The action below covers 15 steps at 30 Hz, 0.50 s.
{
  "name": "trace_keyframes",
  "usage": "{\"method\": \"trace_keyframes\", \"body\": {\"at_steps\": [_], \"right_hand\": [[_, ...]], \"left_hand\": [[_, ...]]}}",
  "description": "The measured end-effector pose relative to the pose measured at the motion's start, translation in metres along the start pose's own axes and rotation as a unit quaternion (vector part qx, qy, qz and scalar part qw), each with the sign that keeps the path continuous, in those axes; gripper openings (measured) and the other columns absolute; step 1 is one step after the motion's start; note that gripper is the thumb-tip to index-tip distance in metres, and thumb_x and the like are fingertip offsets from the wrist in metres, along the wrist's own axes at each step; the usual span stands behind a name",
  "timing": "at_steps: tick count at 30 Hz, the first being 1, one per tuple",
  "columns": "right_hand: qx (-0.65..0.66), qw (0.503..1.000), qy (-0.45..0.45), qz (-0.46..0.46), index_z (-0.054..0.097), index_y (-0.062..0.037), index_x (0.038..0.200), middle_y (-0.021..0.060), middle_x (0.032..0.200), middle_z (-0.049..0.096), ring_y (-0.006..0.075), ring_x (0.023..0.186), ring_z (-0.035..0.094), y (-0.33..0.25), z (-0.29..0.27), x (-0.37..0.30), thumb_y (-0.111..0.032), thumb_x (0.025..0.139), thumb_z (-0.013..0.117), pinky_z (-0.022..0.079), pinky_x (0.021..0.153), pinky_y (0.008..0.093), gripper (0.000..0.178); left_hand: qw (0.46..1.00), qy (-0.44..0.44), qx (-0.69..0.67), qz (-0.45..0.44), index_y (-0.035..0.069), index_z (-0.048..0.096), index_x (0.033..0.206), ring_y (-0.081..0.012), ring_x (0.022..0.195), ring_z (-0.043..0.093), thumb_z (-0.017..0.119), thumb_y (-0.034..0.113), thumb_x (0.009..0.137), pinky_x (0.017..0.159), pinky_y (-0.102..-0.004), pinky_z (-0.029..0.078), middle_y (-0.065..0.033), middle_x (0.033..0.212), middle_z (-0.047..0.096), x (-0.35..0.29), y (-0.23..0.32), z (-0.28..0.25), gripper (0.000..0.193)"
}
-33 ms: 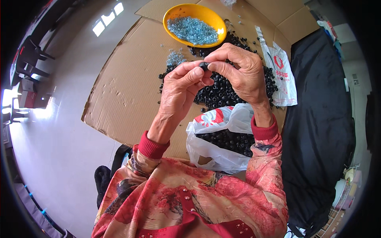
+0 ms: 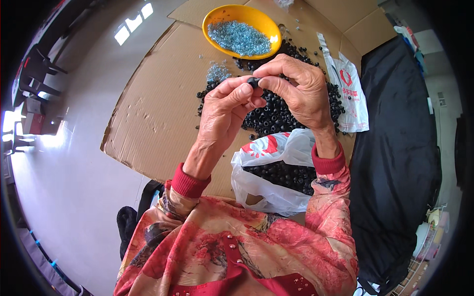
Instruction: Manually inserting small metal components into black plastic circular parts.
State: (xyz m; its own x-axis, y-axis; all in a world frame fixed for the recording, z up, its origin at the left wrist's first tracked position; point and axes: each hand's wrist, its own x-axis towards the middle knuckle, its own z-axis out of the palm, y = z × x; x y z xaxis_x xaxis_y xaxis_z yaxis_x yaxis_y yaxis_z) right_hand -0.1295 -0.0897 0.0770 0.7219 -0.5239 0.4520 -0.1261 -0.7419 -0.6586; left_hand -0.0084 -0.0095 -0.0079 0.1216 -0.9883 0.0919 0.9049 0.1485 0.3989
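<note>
Between both hands, above the heap, is a small round black bead (image 2: 253,82). My left hand (image 2: 222,108) pinches it from the left with thumb and fingers. From the right, the closed thumb and forefinger of my right hand (image 2: 303,91) meet at the same bead; whether a smaller piece is between those tips is hidden. Below spreads a heap of black beads (image 2: 271,116), many with a hole. A yellow bowl (image 2: 269,22) holds many tiny pale-blue clear pieces (image 2: 239,38), and a small pile of the same pieces (image 2: 217,73) lies left of the heap.
An opened white plastic bag (image 2: 266,197) full of black beads stands close to my body. A flattened white bag (image 2: 353,93) with red print lies to the right. Everything rests on cardboard (image 2: 153,103). Black cloth (image 2: 395,148) drapes along the right side.
</note>
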Motion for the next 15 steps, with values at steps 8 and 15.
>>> {"method": "trace_keyframes", "body": {"at_steps": [8, 15], "right_hand": [[0.007, 1.000, -0.005, -0.013, 0.063, -0.0015, 0.083, 0.0059, 0.072, 0.062, 0.0140, 0.064, 0.060, 0.0012, 0.0009, 0.0012, -0.004, 0.075, 0.065, 0.048, 0.058, 0.0253, 0.009], [-0.034, 0.999, 0.005, -0.028, 0.062, -0.0018, 0.080, 0.0071, 0.070, 0.060, 0.0172, 0.063, 0.060, 0.0009, 0.0046, 0.0016, -0.004, 0.075, 0.064, 0.047, 0.057, 0.0272, 0.006]], "left_hand": [[1.000, 0.006, -0.025, -0.007, -0.004, 0.058, 0.101, -0.0182, 0.075, 0.062, 0.058, 0.008, 0.084, 0.074, -0.0331, 0.053, -0.0123, 0.089, 0.063, -0.0016, -0.0015, -0.0007, 0.021], [1.000, 0.026, 0.008, 0.014, -0.005, 0.057, 0.102, -0.0180, 0.076, 0.062, 0.058, 0.009, 0.084, 0.075, -0.0323, 0.053, -0.0123, 0.088, 0.062, -0.0025, -0.0038, -0.0002, 0.022]]}}
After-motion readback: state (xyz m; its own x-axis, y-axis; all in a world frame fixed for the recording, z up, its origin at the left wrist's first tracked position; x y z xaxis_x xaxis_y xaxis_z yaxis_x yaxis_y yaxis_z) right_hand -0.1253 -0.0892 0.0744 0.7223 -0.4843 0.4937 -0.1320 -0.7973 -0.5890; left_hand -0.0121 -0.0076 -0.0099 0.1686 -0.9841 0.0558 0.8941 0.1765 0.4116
